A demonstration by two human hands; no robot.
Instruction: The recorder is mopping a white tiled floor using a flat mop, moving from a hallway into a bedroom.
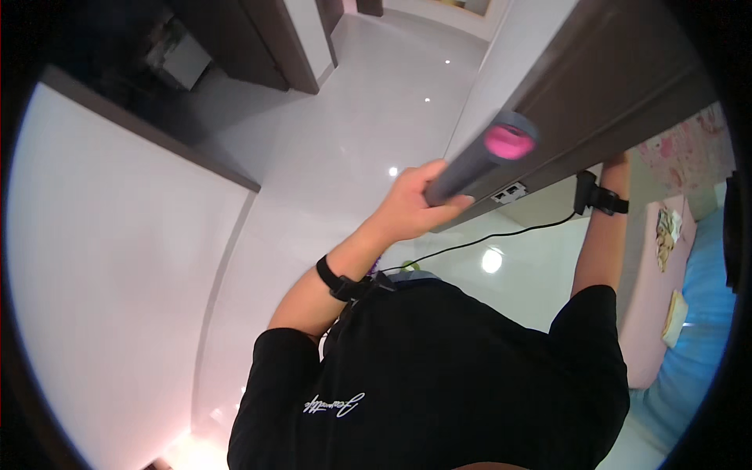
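My left hand (413, 202) is closed around a dark grey tube with a bright pink end (478, 160). The tube tilts up and to the right, and its pink end is slightly blurred. Just past it stands a dark brown door frame (572, 129), with a metal latch plate (510, 193) set in its edge. My right arm reaches forward on the far right side of that frame. The frame partly covers my right hand (617, 163), and its fingers are hidden.
Glossy pale floor (345, 125) runs ahead between a white wall (117, 235) and the frame. A black cable (486, 236) stretches from my right wrist strap toward my waist. On the right is a bed with a pink edge (648, 313) and blue cover (705, 313).
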